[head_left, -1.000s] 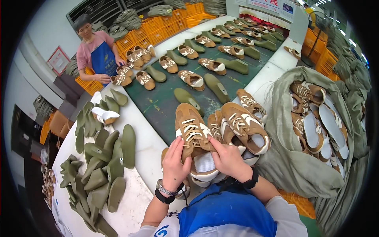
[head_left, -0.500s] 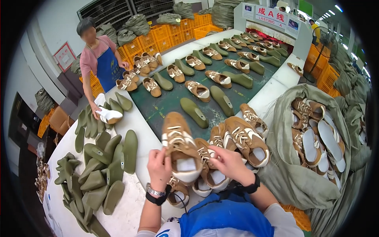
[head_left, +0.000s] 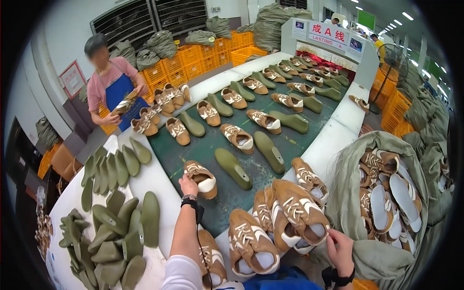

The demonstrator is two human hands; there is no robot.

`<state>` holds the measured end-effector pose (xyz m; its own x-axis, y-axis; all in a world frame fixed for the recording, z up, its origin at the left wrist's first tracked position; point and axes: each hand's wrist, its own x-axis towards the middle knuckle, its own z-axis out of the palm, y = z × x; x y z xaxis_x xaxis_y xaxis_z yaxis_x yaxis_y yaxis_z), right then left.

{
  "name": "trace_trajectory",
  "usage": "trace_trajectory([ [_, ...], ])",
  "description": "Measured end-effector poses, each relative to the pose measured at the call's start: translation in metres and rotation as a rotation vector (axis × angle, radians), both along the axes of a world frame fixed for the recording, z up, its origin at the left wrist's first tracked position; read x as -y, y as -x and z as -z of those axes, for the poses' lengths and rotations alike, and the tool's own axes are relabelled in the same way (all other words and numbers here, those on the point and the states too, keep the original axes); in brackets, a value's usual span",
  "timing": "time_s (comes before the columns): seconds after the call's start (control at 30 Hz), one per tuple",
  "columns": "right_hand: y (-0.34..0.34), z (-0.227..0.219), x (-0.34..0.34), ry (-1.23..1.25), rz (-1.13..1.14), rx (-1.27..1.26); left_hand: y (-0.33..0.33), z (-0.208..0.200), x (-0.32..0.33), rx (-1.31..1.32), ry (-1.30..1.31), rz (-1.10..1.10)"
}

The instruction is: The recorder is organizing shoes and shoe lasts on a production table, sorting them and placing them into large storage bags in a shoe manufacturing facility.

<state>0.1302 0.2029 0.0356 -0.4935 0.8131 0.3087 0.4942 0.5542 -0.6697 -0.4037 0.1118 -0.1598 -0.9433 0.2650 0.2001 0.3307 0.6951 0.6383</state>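
My left hand [head_left: 188, 184] reaches over the green belt and grips the side of a brown sneaker [head_left: 207, 173] with white stripes and laces. That sneaker points away from me. At the right, my right hand [head_left: 340, 247] has curled fingers at the heel of another brown sneaker [head_left: 303, 208], the top one of a pile by the belt's near edge. Beside it lie a pair of brown sneakers [head_left: 251, 239] with pale insoles showing. Green shoe lasts [head_left: 233, 168] and brown sneakers stand in rows along the belt.
Loose green lasts [head_left: 150, 220] cover the white table at left. A bulky grey-green sack [head_left: 348, 217] of sneakers stands at right. Across the belt, a co-worker [head_left: 113, 87] in a blue apron holds a sneaker. Orange crates [head_left: 176, 67] line the back.
My left hand has carried the sneaker forward onto the belt. My right hand has moved from that sneaker to the pile at right. The co-worker's hands now hold a brown sneaker.
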Motion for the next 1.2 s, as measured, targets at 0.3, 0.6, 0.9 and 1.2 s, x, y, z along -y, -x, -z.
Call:
trace_trajectory([
  [0.3,0.002,0.008,-0.008,0.017,-0.013,0.116,-0.009,0.049,-0.067,0.228,0.2,0.427],
  [0.6,-0.059,0.005,-0.07,-0.391,0.452,0.122,-0.039,-0.043,-0.035,0.195,0.252,0.796],
  [0.9,-0.171,0.058,-0.07,0.058,0.575,0.401,-0.17,-0.211,0.07,0.378,0.09,0.879],
  [1.2,-0.235,0.051,-0.125,-0.016,1.039,0.485,-0.272,-0.245,0.113,0.235,0.204,1.093],
])
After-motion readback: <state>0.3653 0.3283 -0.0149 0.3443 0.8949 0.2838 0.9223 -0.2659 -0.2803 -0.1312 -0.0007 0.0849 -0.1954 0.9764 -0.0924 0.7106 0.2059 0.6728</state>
